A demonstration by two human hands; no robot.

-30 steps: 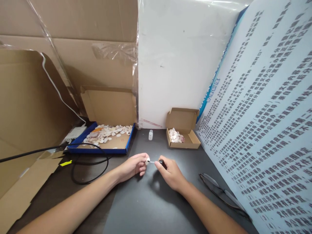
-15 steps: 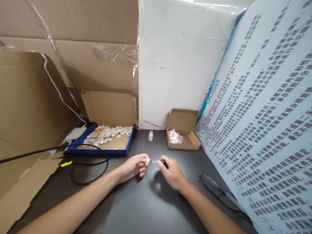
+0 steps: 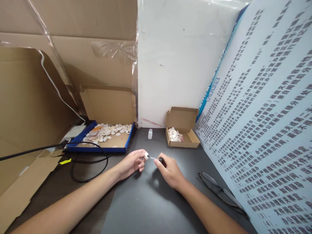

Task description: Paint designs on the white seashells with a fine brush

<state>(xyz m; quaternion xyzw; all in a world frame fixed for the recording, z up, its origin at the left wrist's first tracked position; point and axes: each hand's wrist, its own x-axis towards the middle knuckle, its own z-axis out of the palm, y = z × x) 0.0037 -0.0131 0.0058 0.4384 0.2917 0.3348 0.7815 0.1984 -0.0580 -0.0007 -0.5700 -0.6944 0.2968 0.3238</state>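
Observation:
Between the thumb and fingers of my left hand (image 3: 131,165) is a small white shell (image 3: 146,156). My right hand (image 3: 170,171) grips the black cap of a small applicator brush (image 3: 151,158). The thin brush stem points left, and its dark tip is at the shell; whether it presses on the surface is too small to tell. Beyond my hands a small clear bottle (image 3: 150,134) with a label stands upright on the dark grey mat (image 3: 141,208), its top without a cap.
At the back left, a blue-edged box (image 3: 97,149) holds many shells (image 3: 114,129). A small cardboard box (image 3: 187,143) with more shells (image 3: 175,135) stands at the back right. Eyeglasses (image 3: 219,191) lie on the right. A black cable (image 3: 107,165) loops at left; a printed board (image 3: 268,113) leans right.
The brush has tilted, its handle end now lower than its tip, and the right hand has shifted slightly left. The left hand still holds the shell. The whole view has moved a little.

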